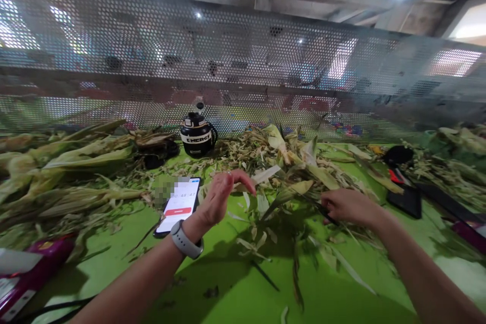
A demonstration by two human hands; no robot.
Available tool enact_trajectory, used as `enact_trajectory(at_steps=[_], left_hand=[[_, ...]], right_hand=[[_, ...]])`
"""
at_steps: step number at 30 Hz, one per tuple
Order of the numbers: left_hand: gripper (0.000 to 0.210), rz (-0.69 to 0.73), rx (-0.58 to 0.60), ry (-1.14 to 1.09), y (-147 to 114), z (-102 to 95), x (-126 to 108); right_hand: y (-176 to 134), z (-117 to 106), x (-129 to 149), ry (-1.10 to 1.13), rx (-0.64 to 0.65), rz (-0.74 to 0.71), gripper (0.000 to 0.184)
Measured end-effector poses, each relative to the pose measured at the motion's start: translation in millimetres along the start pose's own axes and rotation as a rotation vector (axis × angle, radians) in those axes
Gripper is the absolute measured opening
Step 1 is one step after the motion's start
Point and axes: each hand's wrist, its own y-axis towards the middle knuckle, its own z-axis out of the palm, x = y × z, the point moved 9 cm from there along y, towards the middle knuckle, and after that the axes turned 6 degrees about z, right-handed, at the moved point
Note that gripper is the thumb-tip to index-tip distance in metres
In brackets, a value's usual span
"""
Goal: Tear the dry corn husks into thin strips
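Across the green table [330, 293], from where I watch at my distance, the loose heap of corn husks [288, 157] lies in the middle, spread between the two hands and reaching back toward the perforated metal screen [243, 50]. I see the left hand [220, 197] raised at the near left side of that heap, its grasp released: the fingers are loosely bent, their tips pointing toward the husks. A grey watch [186, 239] circles its wrist, and a phone [178, 202] lies just beyond, with running digits and a red bar on its lit screen. On the other side, I have the right hand [343, 206] low at the heap's near right edge, fingers curled round a slim dark object [332, 220] — what it is, I cannot tell, since the fingers cover part of it. Strips and scraps of husk are scattered over the green in front of both hands. Farther left I see a larger pile of leaves [91, 157]; between it and the heap stands a black jug [197, 136] — upright, with "ENERGY" across its pale band.
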Motion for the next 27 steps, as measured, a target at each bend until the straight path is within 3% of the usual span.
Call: enact_trajectory(at_steps=[3,8,14,17,19,21,22,24,27], left_hand=[[0.067,0.138,0.101,0.014,-1,8.5,-14],[0.064,0.191,0.156,0.061,-3,13.9,-25],[0.06,0.222,0.25,0.116,-7,27.8,-35],[0.061,0.208,0.289,0.182,-7,29.2,-27],[0.057,0.109,0.267,0.35,-2,21.5,-7],[0.048,-0.073,0.242,0.617,1,7.6,21],[0.042,-0.153,0.228,0.752,3,-0.3,33],[0.028,-0.217,0.23,0.837,5,-6.0,44],[0.028,-0.176,0.186,0.797,10,-3.4,38]], right_hand=[[-1,3,-1,0.018,0.038,-0.034,0.006],[-6,-18,14,0.374,0.126,-0.108,0.03],[16,-39,84,0.995,0.052,-0.152,0.045],[26,-54,96,1.14,-0.172,-0.165,0.042],[23,-77,80,1.076,-0.479,-0.151,0.036],[8,-102,51,0.931,-0.862,-0.073,0.031],[1,-110,39,0.882,-0.995,-0.027,0.029],[4,-111,21,0.942,-1.015,0.014,0.026],[25,-93,17,1.241,-0.772,0.055,0.028]])
